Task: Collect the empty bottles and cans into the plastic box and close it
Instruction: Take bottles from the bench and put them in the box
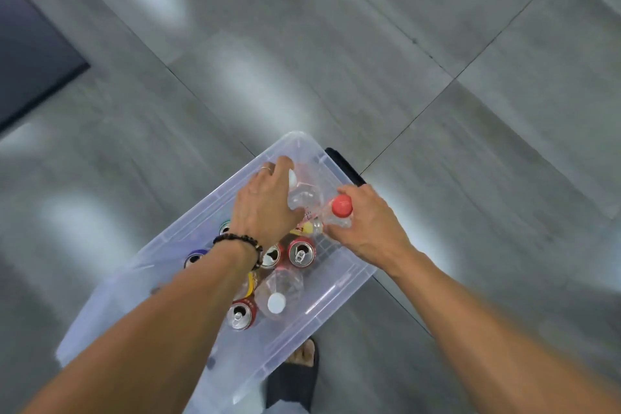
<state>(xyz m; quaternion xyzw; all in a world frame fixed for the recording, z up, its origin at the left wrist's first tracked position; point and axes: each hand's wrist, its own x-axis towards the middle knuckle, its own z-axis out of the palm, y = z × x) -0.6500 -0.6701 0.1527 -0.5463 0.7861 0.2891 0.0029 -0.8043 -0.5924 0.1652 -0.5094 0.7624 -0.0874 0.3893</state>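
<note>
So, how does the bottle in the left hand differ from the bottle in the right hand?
The left hand grips a white-capped bottle; the right hand holds a red-capped bottle. The white-capped bottle lies tilted, its cap partly hidden; the red-capped bottle points its cap up. Both are clear plastic, over the plastic box.

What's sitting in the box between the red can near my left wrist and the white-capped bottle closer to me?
Nothing separate in the head view: the red can and the white-capped bottle are next to each other in the box.
</note>
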